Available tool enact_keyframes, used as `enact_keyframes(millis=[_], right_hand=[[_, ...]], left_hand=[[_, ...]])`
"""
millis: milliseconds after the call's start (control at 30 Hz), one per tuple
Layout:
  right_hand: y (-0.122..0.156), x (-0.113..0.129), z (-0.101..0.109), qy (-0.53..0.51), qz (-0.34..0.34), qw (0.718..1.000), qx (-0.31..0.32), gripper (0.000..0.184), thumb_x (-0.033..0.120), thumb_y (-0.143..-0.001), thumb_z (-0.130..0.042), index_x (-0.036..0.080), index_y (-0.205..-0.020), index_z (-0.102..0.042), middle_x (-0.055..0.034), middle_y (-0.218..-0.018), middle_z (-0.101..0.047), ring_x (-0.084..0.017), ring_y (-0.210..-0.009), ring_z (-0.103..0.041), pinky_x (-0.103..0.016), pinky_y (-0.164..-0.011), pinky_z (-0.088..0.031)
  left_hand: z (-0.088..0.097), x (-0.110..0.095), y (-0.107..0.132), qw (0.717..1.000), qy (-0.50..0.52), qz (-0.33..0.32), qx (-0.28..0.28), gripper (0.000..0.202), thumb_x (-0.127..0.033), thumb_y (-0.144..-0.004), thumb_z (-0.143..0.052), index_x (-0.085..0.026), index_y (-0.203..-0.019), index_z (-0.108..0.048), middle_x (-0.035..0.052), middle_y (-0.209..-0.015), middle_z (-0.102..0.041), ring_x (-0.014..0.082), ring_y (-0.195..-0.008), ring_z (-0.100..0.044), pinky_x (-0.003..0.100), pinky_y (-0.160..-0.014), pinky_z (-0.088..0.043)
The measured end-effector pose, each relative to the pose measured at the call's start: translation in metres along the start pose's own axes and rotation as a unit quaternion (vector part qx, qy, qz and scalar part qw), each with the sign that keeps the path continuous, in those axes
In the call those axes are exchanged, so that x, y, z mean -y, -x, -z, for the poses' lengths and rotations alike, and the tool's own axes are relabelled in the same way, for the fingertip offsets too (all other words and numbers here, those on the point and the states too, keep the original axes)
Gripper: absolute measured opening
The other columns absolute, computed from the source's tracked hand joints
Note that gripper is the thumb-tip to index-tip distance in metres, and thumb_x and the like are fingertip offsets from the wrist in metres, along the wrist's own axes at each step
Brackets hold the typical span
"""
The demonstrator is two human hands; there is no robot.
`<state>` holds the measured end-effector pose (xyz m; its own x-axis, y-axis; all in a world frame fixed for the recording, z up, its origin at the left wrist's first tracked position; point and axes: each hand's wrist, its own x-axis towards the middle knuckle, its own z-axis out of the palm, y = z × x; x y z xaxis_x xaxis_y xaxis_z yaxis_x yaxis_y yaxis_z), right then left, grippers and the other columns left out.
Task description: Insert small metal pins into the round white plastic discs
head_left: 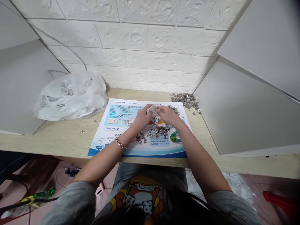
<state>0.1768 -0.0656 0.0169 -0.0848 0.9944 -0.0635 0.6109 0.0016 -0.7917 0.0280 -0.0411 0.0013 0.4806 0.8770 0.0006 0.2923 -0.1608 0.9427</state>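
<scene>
One white wrapping (152, 109) is being held above a printed poster (150, 152), left hand (142, 117) is clamping it, right hand (167, 114) is pinching its edge, metal parts (160, 131) are lying loose nearby.

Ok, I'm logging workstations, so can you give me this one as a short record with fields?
Left hand: holds a whitish piece, details unclear
Right hand: fingers at the same piece
Work surface: printed sheet on the table
Small metal parts: scattered on the sheet
Second heap: table's back right
White plastic bag: table's left side
</scene>
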Motion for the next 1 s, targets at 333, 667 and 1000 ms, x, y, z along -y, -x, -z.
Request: enact_keyframes(millis=[333, 667, 1000], right_hand=[[-0.0009, -0.0051, 0.0025, 0.044, -0.010, 0.999, 0.000, 0.027, 0.034, -0.085, -0.036, 0.023, -0.094, -0.059, -0.0042, -0.079, -0.061, -0.016, -0.069, -0.053, -0.028, -0.064, -0.039], [0.0011, -0.0028, 0.0057, 0.059, -0.017, 0.998, -0.014, 0.021, 0.027, -0.085, -0.037, 0.021, -0.089, -0.057, -0.0053, -0.079, -0.060, -0.015, -0.068, -0.052, -0.027, -0.061, -0.038], [0.0031, -0.0001, 0.0028, 0.020, -0.015, 1.000, 0.015, 0.023, 0.035, -0.085, -0.038, 0.018, -0.090, -0.053, -0.0058, -0.082, -0.057, -0.013, -0.064, -0.050, -0.024, -0.052, -0.036]], left_hand=[[-0.0003, -0.0029, 0.0036, 0.991, -0.119, -0.067, 0.005, 0.035, -0.024, -0.084, -0.032, -0.022, -0.116, -0.047, 0.0014, -0.067, -0.057, 0.0114, -0.050, -0.058, 0.022, -0.050, -0.044], [-0.0020, -0.0060, 0.0054, 0.962, -0.220, -0.161, 0.029, 0.034, -0.023, -0.087, -0.034, -0.016, -0.119, -0.043, 0.0003, -0.056, -0.055, 0.0139, -0.054, -0.057, 0.023, -0.051, -0.041], [-0.0036, -0.0077, 0.0005, 0.998, 0.056, 0.011, 0.041, 0.023, -0.020, -0.080, -0.035, -0.017, -0.100, -0.046, 0.0042, -0.068, -0.060, 0.0131, -0.048, -0.058, 0.021, -0.040, -0.041]])
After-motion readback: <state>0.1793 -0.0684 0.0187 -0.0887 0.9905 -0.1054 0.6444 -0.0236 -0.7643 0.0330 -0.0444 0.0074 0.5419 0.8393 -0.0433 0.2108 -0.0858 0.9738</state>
